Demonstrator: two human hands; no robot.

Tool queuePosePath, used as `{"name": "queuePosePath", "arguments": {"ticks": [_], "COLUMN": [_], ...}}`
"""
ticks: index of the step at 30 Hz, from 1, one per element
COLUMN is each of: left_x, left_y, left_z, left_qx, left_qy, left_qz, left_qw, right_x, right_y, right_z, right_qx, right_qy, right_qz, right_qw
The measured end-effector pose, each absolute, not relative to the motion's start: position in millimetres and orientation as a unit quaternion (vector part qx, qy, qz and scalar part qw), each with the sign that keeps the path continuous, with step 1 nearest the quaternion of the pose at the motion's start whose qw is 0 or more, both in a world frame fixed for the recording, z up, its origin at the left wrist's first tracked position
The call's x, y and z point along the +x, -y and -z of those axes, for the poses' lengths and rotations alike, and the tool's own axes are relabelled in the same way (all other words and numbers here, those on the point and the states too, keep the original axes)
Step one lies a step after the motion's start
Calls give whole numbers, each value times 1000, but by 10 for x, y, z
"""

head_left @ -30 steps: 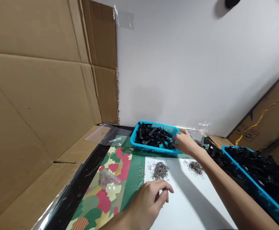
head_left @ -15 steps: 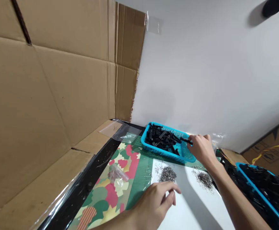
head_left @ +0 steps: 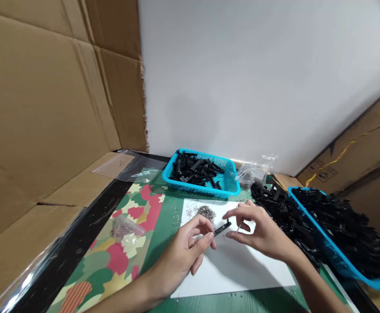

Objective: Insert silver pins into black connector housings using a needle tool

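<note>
My left hand (head_left: 190, 243) pinches a narrow black plastic part (head_left: 222, 228) between thumb and fingers. It holds the part tilted over a white sheet (head_left: 216, 271). Close to the part's far end is my right hand (head_left: 255, 226), its index finger and thumb curved around a gap. A thin, shiny metal piece (head_left: 239, 226) shows between these right-hand fingers; its exact kind is too small to make out. Behind my left hand, a pile of tiny metal pieces (head_left: 206, 211) lies on the sheet. My right hand partly hides the sheet's right side.
A blue basket (head_left: 199, 190) with black parts stands by the wall. On the right are a heap of black parts (head_left: 276, 208) and another full blue basket (head_left: 336, 256). Clear plastic bags (head_left: 128, 228) lie about. Cardboard (head_left: 46, 108) walls the left.
My right hand has come back from the basket, and a black part is now in my left hand. Both hands have drawn together over the sheet. The view has shifted right.
</note>
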State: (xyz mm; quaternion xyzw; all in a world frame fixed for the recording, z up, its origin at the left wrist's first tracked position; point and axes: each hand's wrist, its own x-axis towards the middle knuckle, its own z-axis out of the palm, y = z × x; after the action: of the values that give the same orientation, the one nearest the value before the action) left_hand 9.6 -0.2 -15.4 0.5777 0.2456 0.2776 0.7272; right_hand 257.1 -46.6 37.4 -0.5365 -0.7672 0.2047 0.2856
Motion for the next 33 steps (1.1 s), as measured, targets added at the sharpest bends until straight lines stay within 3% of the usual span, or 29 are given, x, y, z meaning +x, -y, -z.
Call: {"name": "queuePosePath", "arguments": {"ticks": [3,8,23,33], "left_x": [90,57,58,92], "left_y": [-16,-22,-8,0], "left_z": [222,190,244,132], "left_qx": [599,627,637,633], "left_qy": [-252,-287,-325,-317], "left_qz": [-281,-241,-210,-217], "left_qw": [706,683,667,672], "right_x": [2849,3089,3075,3077], "right_y": [382,341,367,408], "right_z": [-280,-142,-13,-74], "right_qx": [-613,-715,-735,-705], "right_qy": [693,636,622,632], "right_qz": [-238,-171,-189,-227], "right_qw": [295,233,192,230]}}
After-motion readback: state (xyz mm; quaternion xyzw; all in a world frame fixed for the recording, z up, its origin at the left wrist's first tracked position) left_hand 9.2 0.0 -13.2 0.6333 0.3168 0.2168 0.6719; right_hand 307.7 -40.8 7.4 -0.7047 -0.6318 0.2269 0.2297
